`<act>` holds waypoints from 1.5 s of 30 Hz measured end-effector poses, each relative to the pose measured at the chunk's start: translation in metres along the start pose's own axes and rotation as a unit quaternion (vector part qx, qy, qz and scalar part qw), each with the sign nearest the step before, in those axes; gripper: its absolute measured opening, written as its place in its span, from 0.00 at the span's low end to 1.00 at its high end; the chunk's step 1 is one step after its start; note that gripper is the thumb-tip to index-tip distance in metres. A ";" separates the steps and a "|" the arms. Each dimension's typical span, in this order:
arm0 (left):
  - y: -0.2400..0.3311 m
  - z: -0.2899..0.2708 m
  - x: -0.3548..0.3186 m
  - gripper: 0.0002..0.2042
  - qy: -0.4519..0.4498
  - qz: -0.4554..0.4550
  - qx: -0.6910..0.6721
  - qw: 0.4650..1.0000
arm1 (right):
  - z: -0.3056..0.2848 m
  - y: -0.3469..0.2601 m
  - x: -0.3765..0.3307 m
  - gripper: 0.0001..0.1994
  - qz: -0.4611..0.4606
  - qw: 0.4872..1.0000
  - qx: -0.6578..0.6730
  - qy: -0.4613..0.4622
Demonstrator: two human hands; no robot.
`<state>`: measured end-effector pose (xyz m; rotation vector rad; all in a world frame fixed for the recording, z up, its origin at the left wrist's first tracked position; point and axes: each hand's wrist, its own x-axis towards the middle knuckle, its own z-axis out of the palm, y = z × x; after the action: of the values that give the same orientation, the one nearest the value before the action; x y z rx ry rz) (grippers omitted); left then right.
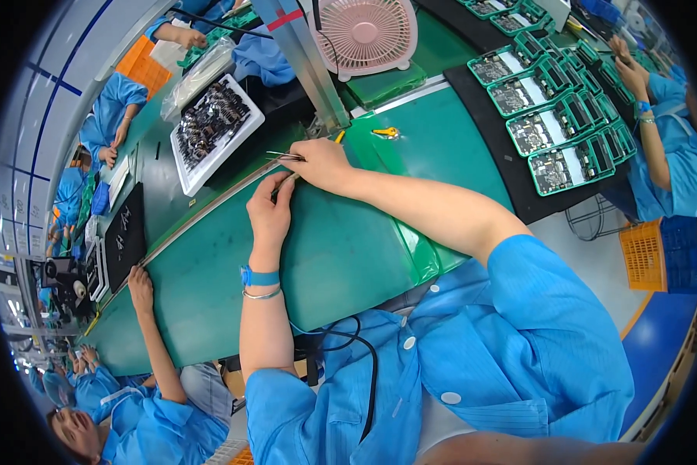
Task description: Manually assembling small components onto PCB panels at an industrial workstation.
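My right hand [325, 165] is closed around a pair of dark tweezers [283, 156], whose thin tips point left past my fingers. Just below and to its left, my left hand [269, 215] has thumb and fingers pinched together. A short, pale, thin piece shows at its fingertips, too small to name. The two hands nearly touch over the green mat [348, 267], close to the metal rail along its far edge. On my left wrist is a blue strap [262, 277]. Beyond the rail sits a white tray [253, 118] heaped with small dark parts.
A yellow-handled tool [386, 132] lies beyond my right hand. Past it stand a pink fan [366, 35] and a metal post [306, 66]. At right, several green holders with circuit boards [531, 130] rest on a black mat. Co-workers in blue sit on both sides.
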<state>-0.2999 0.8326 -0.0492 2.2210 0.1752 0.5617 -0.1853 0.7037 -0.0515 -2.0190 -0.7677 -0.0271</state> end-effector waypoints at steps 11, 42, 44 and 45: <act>-0.016 -0.006 0.005 0.09 0.051 -0.018 -0.049 0.997 | 0.000 0.000 0.003 0.19 -0.004 0.999 0.040 0.025; -0.024 -0.019 0.012 0.12 0.121 -0.131 -0.303 0.936 | 0.003 0.002 0.001 0.15 -0.050 0.993 0.102 -0.013; -0.023 -0.019 0.011 0.12 0.126 -0.136 -0.318 0.930 | 0.004 0.003 0.001 0.15 -0.048 0.994 0.092 -0.016; -0.024 -0.020 0.011 0.12 0.127 -0.136 -0.317 0.930 | 0.004 0.003 0.001 0.14 -0.052 0.995 0.084 -0.021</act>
<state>-0.2974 0.8655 -0.0518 1.4632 0.3714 0.6403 -0.1839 0.7068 -0.0556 -1.8241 -0.8719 0.0202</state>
